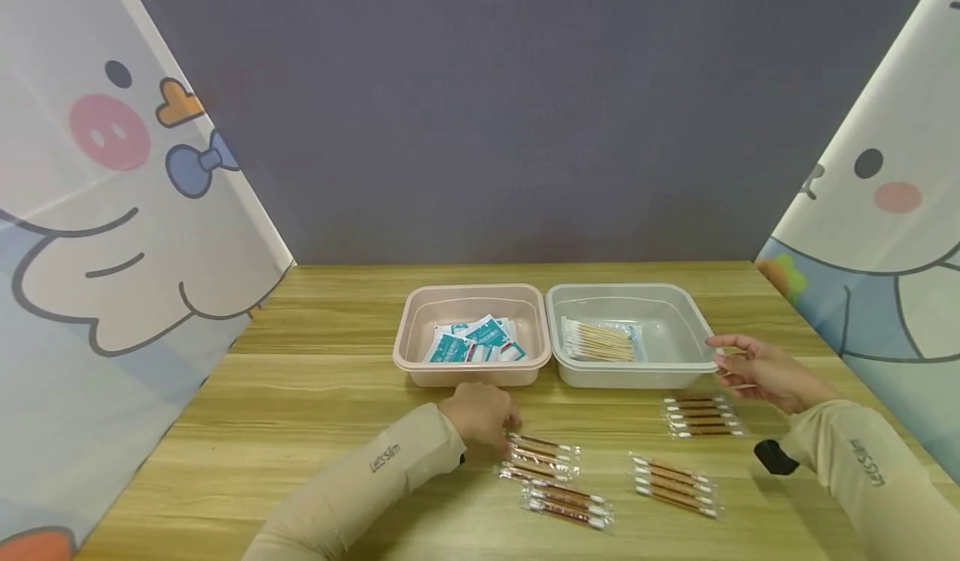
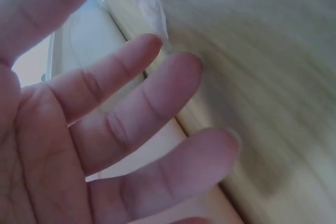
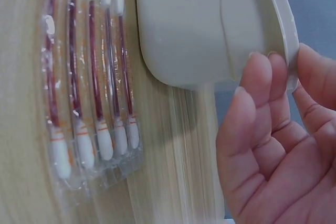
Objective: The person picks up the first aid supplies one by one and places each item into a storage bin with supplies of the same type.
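Note:
My right hand [image 1: 761,373] grips the right end of a pale grey plastic tub [image 1: 678,368], pinching its rim [image 3: 286,24] between thumb and fingers [image 3: 239,124]. Inside that tub lies a bundle of cotton swabs [image 1: 600,343]. Below the right hand is a clear pack of brown-stemmed swabs [image 1: 701,417]. My left hand [image 1: 480,413] hovers low in front of a pink tub [image 1: 472,376], by the left end of another swab pack [image 1: 542,458]. Its fingers [image 2: 147,108] are loosely bent, with clear wrapping [image 2: 149,3] near one fingertip; contact is unclear.
Teal-and-white sachets [image 1: 480,340] lie in the pink tub, which stands beside the grey one. More swab packs lie at the front, one [image 1: 567,504] nearer the left hand and one [image 1: 675,486] further right. A dark panel [image 1: 525,111] rises behind the wooden table [image 1: 300,394].

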Tool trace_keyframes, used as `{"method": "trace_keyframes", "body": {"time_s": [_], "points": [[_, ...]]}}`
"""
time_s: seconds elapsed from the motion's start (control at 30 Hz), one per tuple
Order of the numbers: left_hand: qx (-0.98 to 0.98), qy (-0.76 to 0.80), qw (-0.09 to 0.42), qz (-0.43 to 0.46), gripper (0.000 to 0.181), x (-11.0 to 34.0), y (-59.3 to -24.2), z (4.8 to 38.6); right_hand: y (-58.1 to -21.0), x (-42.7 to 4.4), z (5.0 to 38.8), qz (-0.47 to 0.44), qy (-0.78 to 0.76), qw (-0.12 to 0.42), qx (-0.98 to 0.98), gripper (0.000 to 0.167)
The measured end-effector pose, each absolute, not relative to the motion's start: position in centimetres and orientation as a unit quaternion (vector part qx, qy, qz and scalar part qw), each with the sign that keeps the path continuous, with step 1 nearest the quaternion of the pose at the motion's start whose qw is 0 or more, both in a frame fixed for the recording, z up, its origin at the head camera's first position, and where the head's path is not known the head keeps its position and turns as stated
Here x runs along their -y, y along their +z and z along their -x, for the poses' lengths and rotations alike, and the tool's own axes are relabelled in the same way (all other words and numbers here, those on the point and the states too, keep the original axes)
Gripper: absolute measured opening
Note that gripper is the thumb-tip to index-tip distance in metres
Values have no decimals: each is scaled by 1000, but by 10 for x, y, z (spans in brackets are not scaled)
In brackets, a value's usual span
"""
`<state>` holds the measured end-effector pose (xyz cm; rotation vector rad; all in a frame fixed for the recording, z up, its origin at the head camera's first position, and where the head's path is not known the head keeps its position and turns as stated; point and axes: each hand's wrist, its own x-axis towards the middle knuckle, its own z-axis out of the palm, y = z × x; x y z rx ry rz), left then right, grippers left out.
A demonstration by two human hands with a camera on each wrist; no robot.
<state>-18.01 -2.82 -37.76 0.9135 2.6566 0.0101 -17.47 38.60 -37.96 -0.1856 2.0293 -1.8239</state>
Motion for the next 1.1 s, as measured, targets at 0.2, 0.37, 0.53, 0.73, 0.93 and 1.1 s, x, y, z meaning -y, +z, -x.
{"method": "trace_keyframes", "body": {"time_s": [0.2,0.37,0.53,0.73,0.93,1.1], "points": [[-931,-15,161,-327,24,20,-379,177,-382,-386,174,64,-656,198,-725,30],[-931,-34,167,-324,30,16,-382,176,-384,-385,174,71,-662,194,-720,30],[-933,-35,170,-316,33,14,-383,176,-384,-385,174,75,-663,191,-719,30],[-933,-30,173,-315,34,12,-384,176,-381,-384,174,65,-646,191,-736,31],[-931,-15,161,-327,14,11,-387,178,-379,-384,176,52,-630,198,-749,29],[-928,19,138,-345,11,11,-388,181,-374,-383,177,45,-610,201,-765,28]]}}
